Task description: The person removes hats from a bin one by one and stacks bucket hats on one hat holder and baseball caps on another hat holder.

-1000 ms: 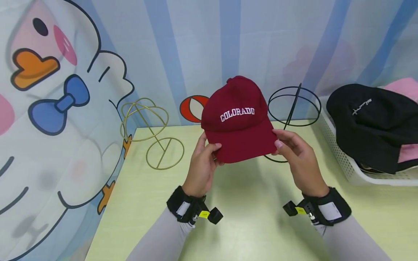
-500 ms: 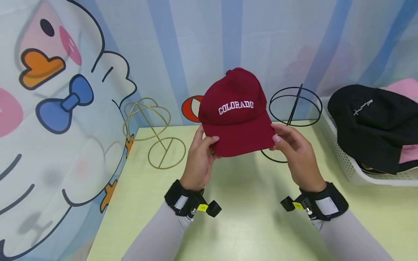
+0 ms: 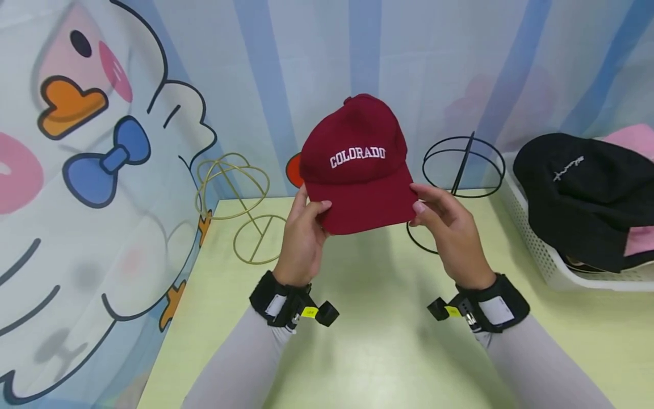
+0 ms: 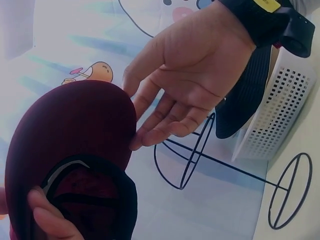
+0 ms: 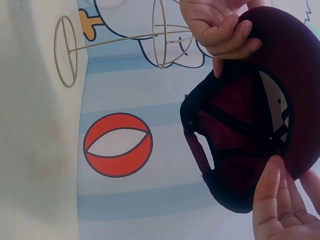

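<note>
A dark red baseball cap (image 3: 357, 145) with white COLORADO lettering is held up above the table, brim toward me and slightly tilted. My left hand (image 3: 303, 241) grips the left side of the brim, thumb on top and fingers beneath. At the brim's right corner, my right hand (image 3: 455, 233) pinches the edge between thumb and fingers. The right wrist view shows the cap's underside (image 5: 240, 115), with its dark sweatband and the adjustable back strap opening. In the left wrist view the brim (image 4: 75, 120) faces the camera from below.
A gold wire hat stand (image 3: 250, 218) stands at the back left of the pale table (image 3: 378, 341). Behind my right hand is a black wire hat stand (image 3: 465, 150). At the right, a white perforated basket (image 3: 546, 267) holds a black cap (image 3: 587, 199) and pink fabric.
Both hands have raised the red cap a little and shifted it to the left, keeping their hold on the brim. The view has shifted slightly.
</note>
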Available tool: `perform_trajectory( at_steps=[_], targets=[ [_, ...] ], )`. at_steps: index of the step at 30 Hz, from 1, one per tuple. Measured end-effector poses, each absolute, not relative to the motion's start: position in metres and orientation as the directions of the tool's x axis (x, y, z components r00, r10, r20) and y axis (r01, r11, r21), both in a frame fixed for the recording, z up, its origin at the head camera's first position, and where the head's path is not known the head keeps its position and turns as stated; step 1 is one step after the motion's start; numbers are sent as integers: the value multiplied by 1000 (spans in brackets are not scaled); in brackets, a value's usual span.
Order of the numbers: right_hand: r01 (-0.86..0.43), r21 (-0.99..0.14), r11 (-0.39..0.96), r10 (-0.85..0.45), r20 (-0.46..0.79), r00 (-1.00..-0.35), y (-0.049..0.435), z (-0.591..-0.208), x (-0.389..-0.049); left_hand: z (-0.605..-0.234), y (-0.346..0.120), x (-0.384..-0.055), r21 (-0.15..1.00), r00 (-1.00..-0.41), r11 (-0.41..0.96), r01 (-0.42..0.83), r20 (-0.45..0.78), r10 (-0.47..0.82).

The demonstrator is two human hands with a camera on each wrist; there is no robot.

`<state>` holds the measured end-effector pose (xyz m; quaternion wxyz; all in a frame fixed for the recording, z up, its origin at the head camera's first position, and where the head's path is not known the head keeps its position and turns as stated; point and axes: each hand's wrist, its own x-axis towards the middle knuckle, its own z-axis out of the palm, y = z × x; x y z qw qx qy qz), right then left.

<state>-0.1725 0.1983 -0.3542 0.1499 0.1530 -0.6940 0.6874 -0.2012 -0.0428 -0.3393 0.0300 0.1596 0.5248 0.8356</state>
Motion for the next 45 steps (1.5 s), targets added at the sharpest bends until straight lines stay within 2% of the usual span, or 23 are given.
perform_trajectory(
  at_steps=[22,29,37,45],
  targets=[
    [-467,-878,108,-91,459,-884,184,-331,-189,-316,-59,-213,883,-938,-428,191,293,186],
    [-471,-878,84,-113,461,-880,176,-329,-195,-313,-68,-214,896,-943,-394,207,290,165],
    [-494,-852,175,-137,475,-869,171,-326,-201,-306,-77,-217,900,-942,-373,225,299,152],
    [-494,-859,135,-157,474,-866,160,-318,-208,-300,-89,-222,906,-943,-357,227,295,150]
  ],
)
